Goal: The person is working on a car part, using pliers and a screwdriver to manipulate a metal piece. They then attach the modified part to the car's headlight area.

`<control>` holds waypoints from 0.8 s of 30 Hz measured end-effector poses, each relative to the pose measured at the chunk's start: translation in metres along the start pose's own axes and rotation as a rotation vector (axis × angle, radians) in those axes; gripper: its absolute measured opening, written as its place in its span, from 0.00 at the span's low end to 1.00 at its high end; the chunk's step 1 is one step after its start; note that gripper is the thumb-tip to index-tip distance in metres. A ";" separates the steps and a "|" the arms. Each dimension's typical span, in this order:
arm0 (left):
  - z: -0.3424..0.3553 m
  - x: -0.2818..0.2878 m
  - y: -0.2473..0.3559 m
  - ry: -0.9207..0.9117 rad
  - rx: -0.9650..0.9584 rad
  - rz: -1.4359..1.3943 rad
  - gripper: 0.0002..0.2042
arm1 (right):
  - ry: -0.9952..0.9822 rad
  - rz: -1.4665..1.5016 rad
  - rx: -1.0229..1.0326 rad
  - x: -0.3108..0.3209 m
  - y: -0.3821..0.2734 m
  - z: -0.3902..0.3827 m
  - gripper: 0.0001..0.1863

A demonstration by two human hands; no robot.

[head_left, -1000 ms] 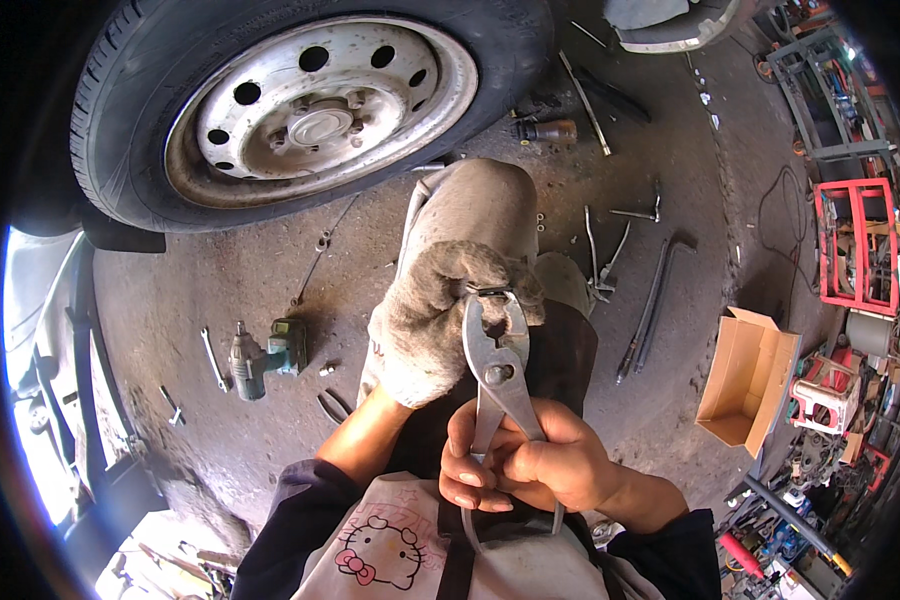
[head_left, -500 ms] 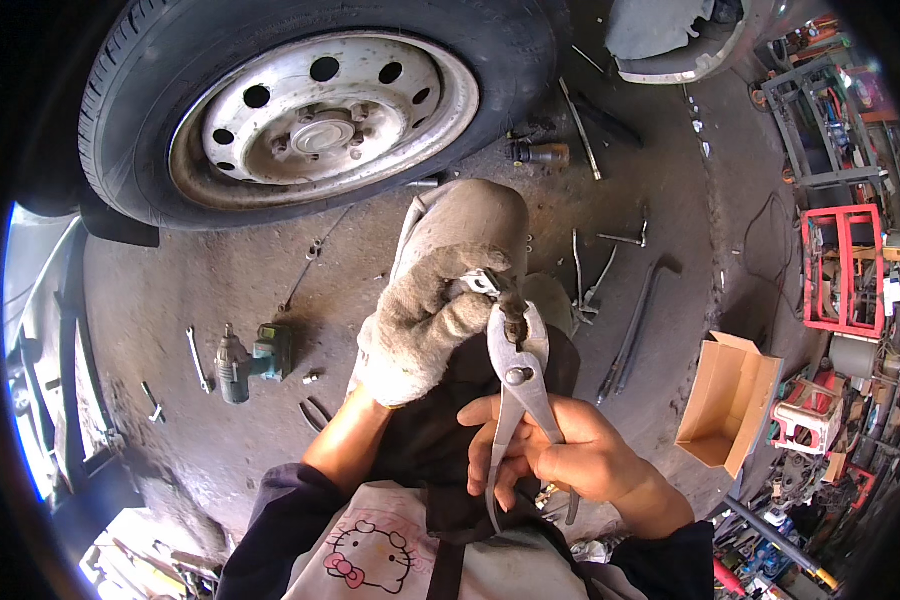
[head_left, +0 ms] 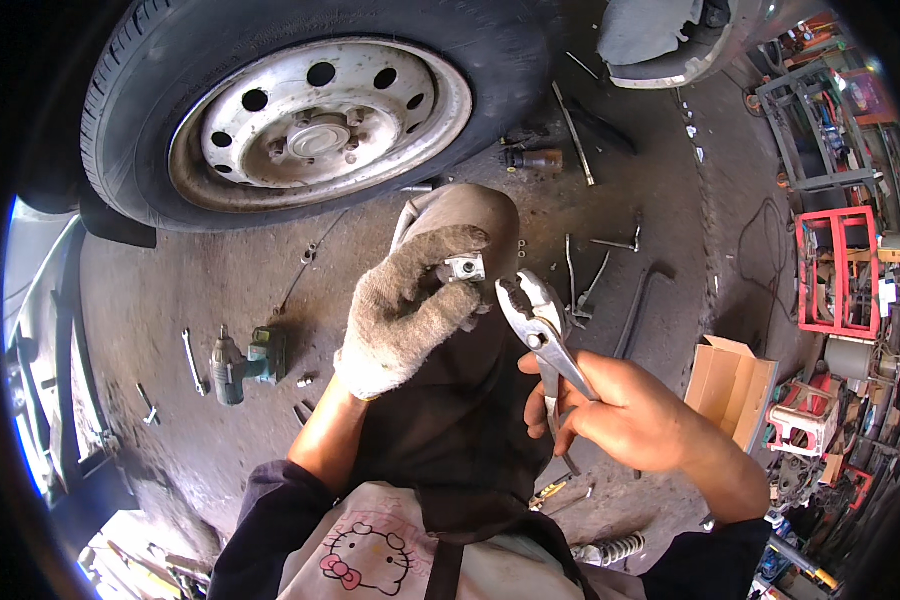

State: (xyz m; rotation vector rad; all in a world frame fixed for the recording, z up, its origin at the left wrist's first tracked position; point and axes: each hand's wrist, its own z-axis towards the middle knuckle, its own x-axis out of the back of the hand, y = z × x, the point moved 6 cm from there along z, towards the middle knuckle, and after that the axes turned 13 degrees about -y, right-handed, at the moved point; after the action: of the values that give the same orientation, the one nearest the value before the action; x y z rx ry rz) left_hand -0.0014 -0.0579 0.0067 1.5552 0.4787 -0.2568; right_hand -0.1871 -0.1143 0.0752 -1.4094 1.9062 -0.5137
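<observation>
My left hand (head_left: 405, 310), in a dirty knit glove, pinches a small silvery metal piece (head_left: 466, 267) with a hole in its middle, between thumb and fingers. It is held over my knee (head_left: 470, 215), in dark trousers. My bare right hand (head_left: 610, 400) grips a pair of slip-joint pliers (head_left: 542, 340) by the handles. The jaws are spread with nothing between them and stand apart from the metal piece, just to its right. The far side of the piece is hidden by the glove.
A wheel (head_left: 320, 130) stands ahead on the left. On the floor lie a cordless impact wrench (head_left: 232, 368), a spanner (head_left: 191, 362), a long bar (head_left: 574, 135) and several other tools. At right are a cardboard box (head_left: 732, 385), a red frame (head_left: 838, 270) and cluttered shelving.
The pliers have come off the piece in my left hand and moved right, jaws spread. My left hand has turned the piece so its hole shows.
</observation>
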 end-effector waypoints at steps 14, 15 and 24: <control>0.004 -0.001 0.007 -0.020 -0.088 0.506 0.16 | 0.105 -0.226 -0.195 0.010 -0.002 0.001 0.09; 0.004 -0.001 0.006 -0.022 -0.090 0.514 0.15 | 0.106 -0.218 -0.194 0.009 -0.005 0.001 0.08; 0.004 0.005 0.006 -0.034 -0.073 0.539 0.15 | 0.042 -0.265 -0.270 0.016 -0.016 0.005 0.10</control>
State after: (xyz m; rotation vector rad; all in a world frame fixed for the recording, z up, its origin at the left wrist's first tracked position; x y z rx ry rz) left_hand 0.0062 -0.0606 0.0097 1.5456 0.0305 0.1476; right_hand -0.1748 -0.1343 0.0777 -1.8556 1.8853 -0.4225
